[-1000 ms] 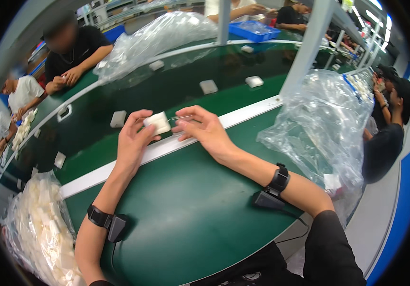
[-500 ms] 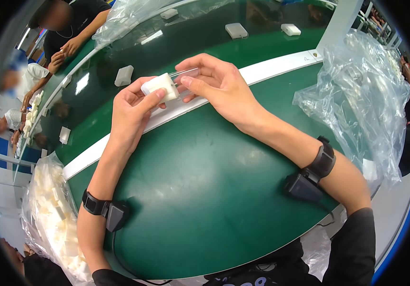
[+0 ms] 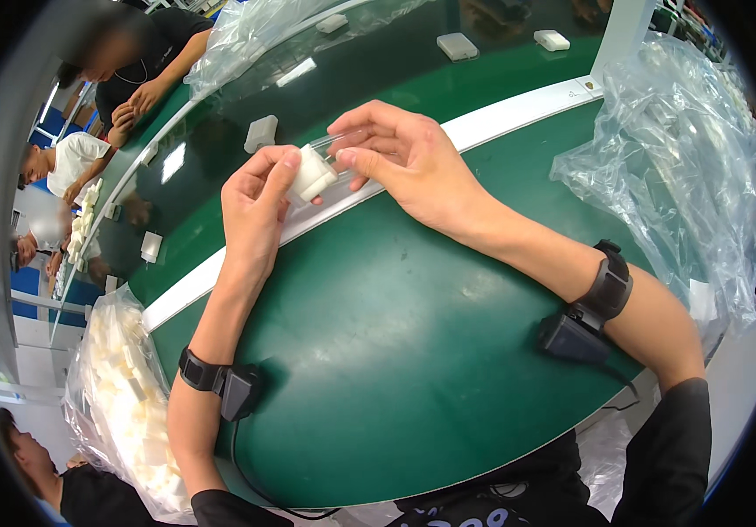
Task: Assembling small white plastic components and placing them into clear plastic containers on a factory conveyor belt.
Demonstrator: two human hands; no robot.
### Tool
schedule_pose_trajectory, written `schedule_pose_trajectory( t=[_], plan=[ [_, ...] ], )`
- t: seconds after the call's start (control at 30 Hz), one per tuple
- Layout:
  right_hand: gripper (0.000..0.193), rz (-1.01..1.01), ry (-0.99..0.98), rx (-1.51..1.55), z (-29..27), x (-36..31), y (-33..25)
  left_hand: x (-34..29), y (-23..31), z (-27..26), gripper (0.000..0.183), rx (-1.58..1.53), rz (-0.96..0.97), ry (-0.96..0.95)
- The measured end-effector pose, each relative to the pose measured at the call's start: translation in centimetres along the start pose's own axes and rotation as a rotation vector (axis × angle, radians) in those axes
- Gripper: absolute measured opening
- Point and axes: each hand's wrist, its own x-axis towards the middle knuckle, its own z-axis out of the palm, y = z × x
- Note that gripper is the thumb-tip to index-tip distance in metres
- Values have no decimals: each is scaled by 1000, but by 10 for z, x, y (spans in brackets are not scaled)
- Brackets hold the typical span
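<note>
Sitting in the left hand [image 3: 255, 198], in the upper middle of the frame, the small white plastic block [image 3: 314, 175] looks light and stiff to me, perhaps smooth enough to slip, so I'd pinch it across its broad faces. The left thumb and fingers are closed on it; the right hand [image 3: 417, 162] holds a thin clear plastic piece [image 3: 344, 139] that seems springy and easily scratched. Whether the two pieces are joined, I can't tell. Compared with half a second ago, the block is turned, the left thumb lies nearer its left end, and a co-worker [image 3: 88, 496] shows more fully at lower left.
</note>
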Motion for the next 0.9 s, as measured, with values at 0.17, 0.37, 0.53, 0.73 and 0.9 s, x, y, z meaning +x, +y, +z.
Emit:
schedule_pose_trajectory(
  t=[0.17, 0.37, 0.53, 0.73, 0.9],
  plan=[
    [23, -96, 56, -43, 5, 4, 5, -2, 5, 3, 21, 137, 17, -37],
    [23, 23, -36, 33, -9, 6, 7, 2, 3, 2, 23, 148, 31, -43],
    [22, -9, 25, 55, -15, 6, 9, -1, 3, -9, 27, 48, -3, 8],
    [18, -108, -39, -42, -9, 3, 8, -6, 8, 9, 16, 143, -36, -49],
    [24, -176, -63, -132, -8, 2, 2, -6, 7, 13, 22, 32, 32, -48]
  ],
)
